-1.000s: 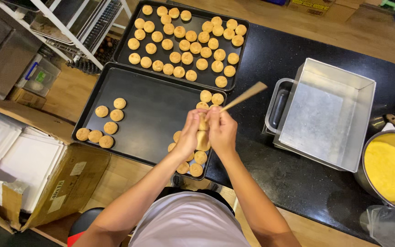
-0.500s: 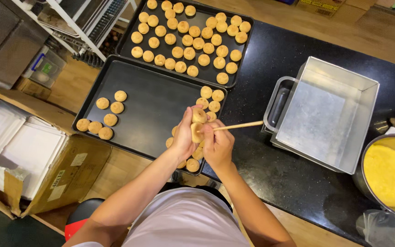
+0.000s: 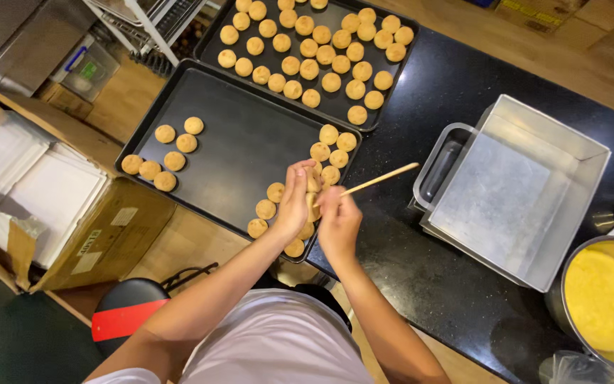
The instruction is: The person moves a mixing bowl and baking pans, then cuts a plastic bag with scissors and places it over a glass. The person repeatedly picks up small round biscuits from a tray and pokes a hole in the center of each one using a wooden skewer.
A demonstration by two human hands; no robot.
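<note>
Holding a small round golden pastry puff [image 3: 312, 186] up over the near right edge of the near black baking tray [image 3: 243, 149], the left hand [image 3: 294, 203] is pinching it between curled fingers, seemingly to steady it. Right hand [image 3: 337, 220] is gripping a thin wooden stick [image 3: 381, 178], fingers closed narrowly, tip angling into the puff, shaft pointing far right. Both forearms are reaching in from the near edge, wrists close together. Rectangular steel pan [image 3: 516, 192] and pot of yellow cream [image 3: 605, 299] are sitting right; a far tray of puffs [image 3: 314, 53] is full.

Far tray [image 3: 211, 32] full of round pastries; empty steel pan [image 3: 513, 192] on worktop's right; pot of yellow batter [image 3: 605, 299] at right corner; cardboard box [image 3: 44, 206] left.
</note>
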